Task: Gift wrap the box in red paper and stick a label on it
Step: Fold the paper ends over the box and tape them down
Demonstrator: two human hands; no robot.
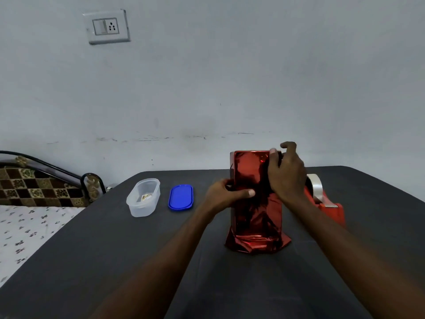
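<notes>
Head view, and both my forearms reach forward over the dark table to the box, which stands upright on its end right of centre, wrapped in shiny red paper. My left hand comes in from the left at about mid-height of the box: its fingers curl round the left edge and the thumb lies flat across the front face, pressing the foil against it. My right hand is up at the top right corner, wrist bent, back of the hand toward me; thumb and fingers close on the corner of the box, while the index finger lifts free above the top edge. Whether anything small sits under those fingertips I cannot tell. At the bottom, loose red paper flares out past the box and lies crumpled on the table. Just behind my right wrist, touching the box's right side from this angle, stands the red tape dispenser with its roll of clear tape. Well off to the left sit an open clear plastic container with something small inside, and beside it, apart, its blue lid lying flat. A bed with a patterned sheet borders the table's left side.
</notes>
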